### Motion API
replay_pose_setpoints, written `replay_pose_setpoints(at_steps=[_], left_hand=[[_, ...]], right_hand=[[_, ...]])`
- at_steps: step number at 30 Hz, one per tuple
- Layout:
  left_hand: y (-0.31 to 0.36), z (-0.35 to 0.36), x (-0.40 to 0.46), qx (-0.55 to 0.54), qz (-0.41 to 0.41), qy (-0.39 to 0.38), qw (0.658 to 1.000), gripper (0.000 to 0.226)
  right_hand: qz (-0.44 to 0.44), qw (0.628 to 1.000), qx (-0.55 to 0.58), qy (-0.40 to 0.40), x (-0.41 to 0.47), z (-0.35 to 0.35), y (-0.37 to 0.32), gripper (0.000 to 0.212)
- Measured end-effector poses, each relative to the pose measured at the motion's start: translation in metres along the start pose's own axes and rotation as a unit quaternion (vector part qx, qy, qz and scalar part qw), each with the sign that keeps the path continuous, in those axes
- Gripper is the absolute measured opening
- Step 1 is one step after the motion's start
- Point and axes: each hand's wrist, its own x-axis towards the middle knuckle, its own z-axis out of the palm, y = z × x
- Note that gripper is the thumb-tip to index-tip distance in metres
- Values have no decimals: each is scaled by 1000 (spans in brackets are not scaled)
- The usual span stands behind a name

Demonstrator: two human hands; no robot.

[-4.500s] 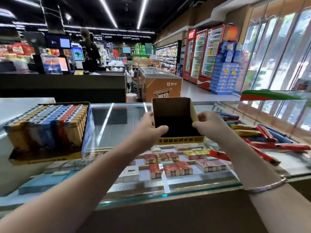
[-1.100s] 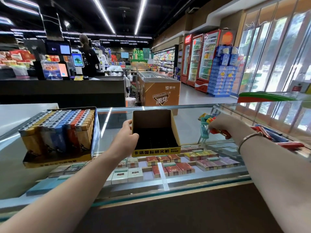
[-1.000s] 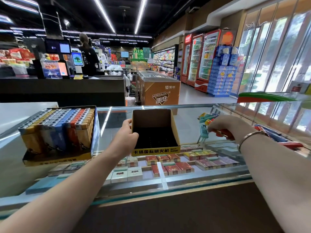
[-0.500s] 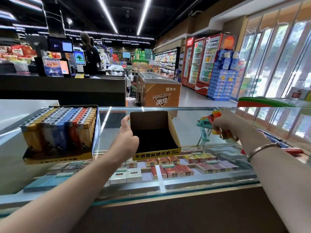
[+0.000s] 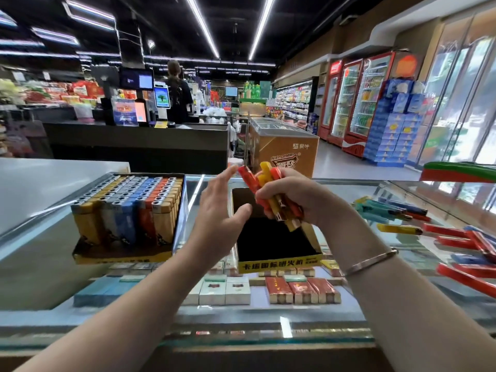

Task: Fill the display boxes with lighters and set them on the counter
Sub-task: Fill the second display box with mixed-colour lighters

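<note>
Flanking the empty box (image 5: 279,248): full box (image 5: 126,218) left, loose lighters (image 5: 453,237) right

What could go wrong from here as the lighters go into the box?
1. The right hand grips a bunch of lighters that stick out unevenly; one could slip onto the glass counter.
2. The left hand is open beside the bunch and off the empty box, so the box could shift when lighters drop in.
3. Loose lighters lie near the right forearm; a sweep could scatter them.
</note>
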Motion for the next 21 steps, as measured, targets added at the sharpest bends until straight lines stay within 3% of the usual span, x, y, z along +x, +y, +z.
replay_pose_setpoints(at_steps=[5, 8, 13, 15, 18, 21], left_hand=[[7, -9, 9, -175, -84, -12, 981, 44], [10, -14, 15, -237, -101, -42, 965, 31], [20, -22, 32, -291, -91, -45, 951, 31], [22, -24, 43, -275, -74, -9, 959, 29], [22, -21, 57, -227, -45, 41, 972, 24], [13, -9, 54, -121, 7, 25, 992, 37]], right_hand=[[-32, 997, -75, 1, 2, 2, 12, 21], [-43, 998, -25, -37, -5, -1, 12, 22], [-51, 994, 59, -75, -8, -2, 11, 29], [-40, 996, 79, -31, -8, -7, 10, 26], [-30, 985, 106, 133, -8, -21, 9, 21], [-20, 960, 60, 271, -8, -33, 12, 14]])
